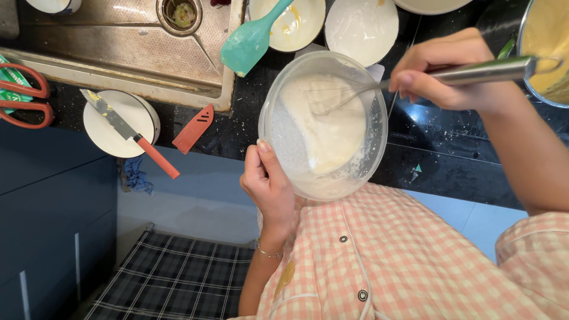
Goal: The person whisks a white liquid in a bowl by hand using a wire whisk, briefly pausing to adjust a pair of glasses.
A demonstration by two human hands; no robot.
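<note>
Batter sits in a clear glass bowl (323,124) hanging half off the dark counter (438,160) edge, left hand (268,184) clamped on its near rim. Right hand (450,74) is wrapped around a metal whisk (415,80) dipped in the mix. Pretty cramped up top: teal spatula (249,38) and white bowls (361,26) sit just beside the far rim.

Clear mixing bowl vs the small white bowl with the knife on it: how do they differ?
The clear mixing bowl is see-through, bigger and tilted, gripped by the left hand and holding pale batter; the small white bowl is opaque, sits flat and unheld, with an orange-handled knife across its top. Both are round, at the dark counter edge.
</note>
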